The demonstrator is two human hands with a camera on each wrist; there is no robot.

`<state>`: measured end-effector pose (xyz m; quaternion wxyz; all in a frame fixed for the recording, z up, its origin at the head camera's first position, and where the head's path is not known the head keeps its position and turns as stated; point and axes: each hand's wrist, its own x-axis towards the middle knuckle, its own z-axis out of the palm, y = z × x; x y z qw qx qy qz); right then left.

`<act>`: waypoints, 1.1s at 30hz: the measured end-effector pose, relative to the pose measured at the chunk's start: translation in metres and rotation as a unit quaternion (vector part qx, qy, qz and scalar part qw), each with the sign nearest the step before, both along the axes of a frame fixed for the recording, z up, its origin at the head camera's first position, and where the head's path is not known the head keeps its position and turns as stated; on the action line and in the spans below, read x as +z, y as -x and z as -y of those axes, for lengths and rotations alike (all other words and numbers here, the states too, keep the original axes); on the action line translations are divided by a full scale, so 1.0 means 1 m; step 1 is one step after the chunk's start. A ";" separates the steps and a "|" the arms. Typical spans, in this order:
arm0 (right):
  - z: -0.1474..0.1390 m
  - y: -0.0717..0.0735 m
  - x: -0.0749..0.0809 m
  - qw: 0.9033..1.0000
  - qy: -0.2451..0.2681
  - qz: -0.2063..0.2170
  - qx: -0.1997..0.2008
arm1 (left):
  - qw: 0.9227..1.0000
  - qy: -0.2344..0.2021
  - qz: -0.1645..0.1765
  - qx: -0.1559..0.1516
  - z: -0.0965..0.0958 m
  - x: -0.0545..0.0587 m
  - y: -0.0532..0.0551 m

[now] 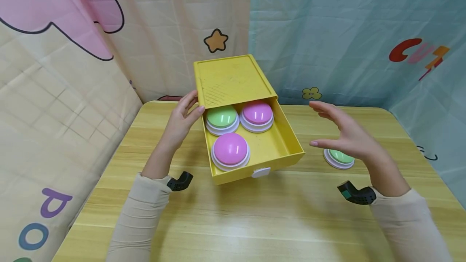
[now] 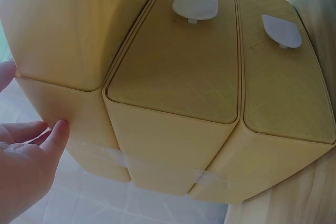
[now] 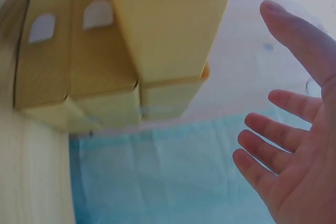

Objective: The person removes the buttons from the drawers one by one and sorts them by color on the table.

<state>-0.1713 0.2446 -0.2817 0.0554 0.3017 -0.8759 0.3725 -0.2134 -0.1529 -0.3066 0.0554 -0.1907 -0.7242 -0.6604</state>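
A yellow drawer cabinet (image 1: 233,80) stands at the back of the table, its top drawer (image 1: 289,140) pulled out. Inside the drawer sit a green dome push button (image 1: 221,116) and two pink dome push buttons (image 1: 257,112), all on white bases. My left hand (image 1: 181,119) touches the cabinet's left side near its top front corner, fingers loosely extended. In the left wrist view, thumb and fingertips (image 2: 61,127) rest against the cabinet's wall. To the right of the drawer, my right hand (image 1: 346,132) hovers with spread fingers, holding nothing. Below it, another green button (image 1: 340,158) lies partly hidden.
Two lower drawers with white handles (image 2: 195,7) are closed, seen in the left wrist view. The wooden table (image 1: 240,221) extends in front. Printed curtains (image 1: 313,23) hang behind and at both sides. A black wrist camera (image 1: 356,194) sits on each sleeve.
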 end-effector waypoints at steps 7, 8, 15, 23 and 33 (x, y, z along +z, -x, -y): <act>0.045 -0.003 0.020 0.992 -0.014 -0.069 0.106 | 1.000 -0.003 0.002 0.003 0.000 0.000 0.000; 0.052 -0.003 0.022 0.990 -0.016 -0.070 0.119 | 1.000 -0.003 0.002 0.004 0.000 0.000 0.001; 0.098 0.006 0.026 0.978 -0.041 -0.048 0.201 | 1.000 -0.005 0.007 0.007 0.001 -0.001 0.001; 0.131 0.012 0.023 0.965 -0.077 0.031 0.247 | 1.000 -0.005 0.007 0.007 0.001 -0.001 0.000; 0.152 0.018 0.012 0.957 -0.136 0.048 0.252 | 1.000 -0.004 0.003 0.008 0.000 -0.001 0.000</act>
